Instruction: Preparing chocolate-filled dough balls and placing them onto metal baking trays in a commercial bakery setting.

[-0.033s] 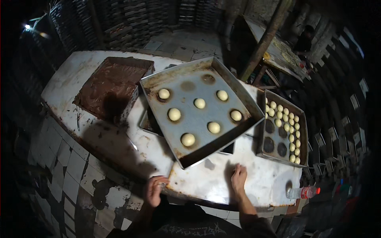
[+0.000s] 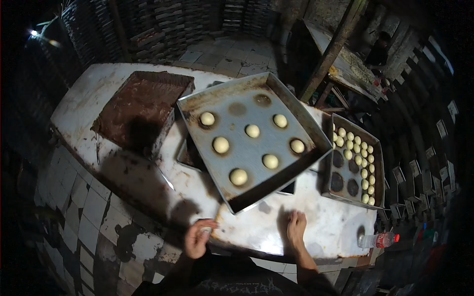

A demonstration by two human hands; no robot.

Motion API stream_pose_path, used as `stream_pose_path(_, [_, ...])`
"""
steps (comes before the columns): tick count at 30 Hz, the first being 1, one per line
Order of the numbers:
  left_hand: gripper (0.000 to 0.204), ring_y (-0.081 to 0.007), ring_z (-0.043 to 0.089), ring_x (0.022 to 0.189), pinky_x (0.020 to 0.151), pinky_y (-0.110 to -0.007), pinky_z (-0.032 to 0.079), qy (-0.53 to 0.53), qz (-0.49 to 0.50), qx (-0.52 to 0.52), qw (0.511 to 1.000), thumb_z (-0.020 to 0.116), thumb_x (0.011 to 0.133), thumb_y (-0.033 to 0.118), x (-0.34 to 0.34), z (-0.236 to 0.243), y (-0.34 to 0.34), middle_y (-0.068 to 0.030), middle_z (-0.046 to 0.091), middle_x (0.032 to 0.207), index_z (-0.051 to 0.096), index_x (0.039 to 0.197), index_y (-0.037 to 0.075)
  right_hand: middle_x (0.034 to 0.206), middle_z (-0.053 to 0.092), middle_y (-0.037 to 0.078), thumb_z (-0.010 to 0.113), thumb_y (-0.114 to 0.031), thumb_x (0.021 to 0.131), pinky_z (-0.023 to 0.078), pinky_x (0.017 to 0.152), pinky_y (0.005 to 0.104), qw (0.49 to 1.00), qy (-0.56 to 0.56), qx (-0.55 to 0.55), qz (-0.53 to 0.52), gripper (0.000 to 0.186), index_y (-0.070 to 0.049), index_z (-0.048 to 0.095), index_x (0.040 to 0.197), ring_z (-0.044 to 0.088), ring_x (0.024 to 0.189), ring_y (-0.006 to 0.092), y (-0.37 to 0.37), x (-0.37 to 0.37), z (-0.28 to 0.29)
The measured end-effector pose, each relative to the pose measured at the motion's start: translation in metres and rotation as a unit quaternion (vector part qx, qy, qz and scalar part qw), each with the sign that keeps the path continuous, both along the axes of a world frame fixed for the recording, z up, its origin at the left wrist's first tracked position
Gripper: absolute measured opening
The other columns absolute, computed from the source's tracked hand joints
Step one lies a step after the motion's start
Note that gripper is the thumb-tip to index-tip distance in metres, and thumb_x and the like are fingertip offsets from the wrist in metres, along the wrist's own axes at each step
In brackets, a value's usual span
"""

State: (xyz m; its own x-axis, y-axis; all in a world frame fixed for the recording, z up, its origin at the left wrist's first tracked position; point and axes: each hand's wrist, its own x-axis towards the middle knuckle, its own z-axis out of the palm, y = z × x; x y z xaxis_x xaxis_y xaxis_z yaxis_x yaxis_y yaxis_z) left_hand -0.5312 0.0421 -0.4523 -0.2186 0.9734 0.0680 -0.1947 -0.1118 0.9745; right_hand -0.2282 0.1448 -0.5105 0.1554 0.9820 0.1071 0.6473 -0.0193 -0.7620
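My left hand (image 2: 199, 239) is at the table's near edge with its fingers curled. A small pale bit shows between its fingertips, too unclear to name. On the tabletop to its right, my right hand (image 2: 296, 228) is closed with the knuckles up; whatever is under the fingers is hidden. Ahead of both hands a large square metal baking tray (image 2: 256, 196) lies turned at an angle, with several pale dough balls (image 2: 220, 145) spaced apart on its base. Dark round stains mark the tray, two of them bare near its far corner.
Left of the tray stands a square pan of brown paste (image 2: 143, 103). A second tray (image 2: 379, 172) at the right holds several smaller balls in rows and dark rounds. A clear bottle with a red cap (image 2: 377, 240) lies at the right edge. A wooden post (image 2: 333, 52) rises beyond the table.
My left hand has shifted slightly to the right and its fingers look more curled. My right hand is a little lower in the picture. The trays keep their places on the table.
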Motion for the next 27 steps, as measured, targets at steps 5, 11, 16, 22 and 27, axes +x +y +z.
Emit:
stream_pose_path(5, [0.024,-0.0195,0.053,0.106,0.091,-0.029,0.039,-0.003,-0.221,0.017,0.975,0.05,0.087,0.009,-0.074,0.005,0.039,-0.011,0.059,0.107,0.053,0.109,-0.001,0.081,0.057,0.015,0.064,-0.019,0.075,0.043,0.07,0.0395,0.925,-0.346,-0.077,0.139,0.024,0.0,0.059,0.089,0.051,0.076,0.0309,-0.067,0.029,-0.01])
stream_pose_path(11, [0.026,-0.0204,0.053,0.107,0.094,-0.033,0.037,-0.066,-0.275,0.012,0.959,0.049,0.085,0.0,-0.133,-0.012,0.053,-0.0123,0.058,0.109,0.052,0.111,-0.001,0.092,0.059,0.007,0.062,-0.008,0.075,0.047,0.075,0.0288,0.904,0.172,-0.314,0.233,0.03,0.001,0.052,0.102,0.055,0.083,0.0144,0.059,-0.097,0.223])
stream_pose_path(16, [0.031,-0.0208,0.053,0.104,0.094,-0.033,0.036,-0.085,-0.2,-0.047,0.975,0.048,0.088,0.017,-0.158,-0.007,0.04,-0.0125,0.058,0.108,0.05,0.114,0.0,0.095,0.058,0.009,0.058,-0.012,0.08,0.044,0.075,0.028,0.955,-0.115,0.073,0.265,0.026,0.003,0.052,0.1,0.054,0.087,0.0128,0.284,-0.224,0.201])
stream_pose_path(22, [0.032,-0.0203,0.057,0.095,0.082,-0.034,0.046,-0.384,-0.087,-0.198,0.898,0.043,0.092,0.022,-0.185,-0.081,-0.016,-0.0148,0.057,0.109,0.05,0.115,0.0,0.111,0.05,0.02,0.065,-0.021,0.071,0.039,0.09,0.0412,0.932,-0.252,0.006,0.261,0.047,-0.006,0.051,0.114,0.043,0.112,0.0365,0.34,-0.252,0.089])
stream_pose_path(27, [0.047,-0.0288,0.054,0.097,0.084,-0.039,0.045,-0.026,-0.217,-0.102,0.971,0.053,0.086,0.031,-0.146,-0.031,0.011,-0.0176,0.054,0.112,0.048,0.117,-0.004,0.098,0.051,0.018,0.06,-0.011,0.072,0.041,0.086,0.0407,0.953,-0.226,0.146,0.14,0.029,-0.004,0.053,0.1,0.049,0.1,0.0348,0.256,-0.144,0.173])
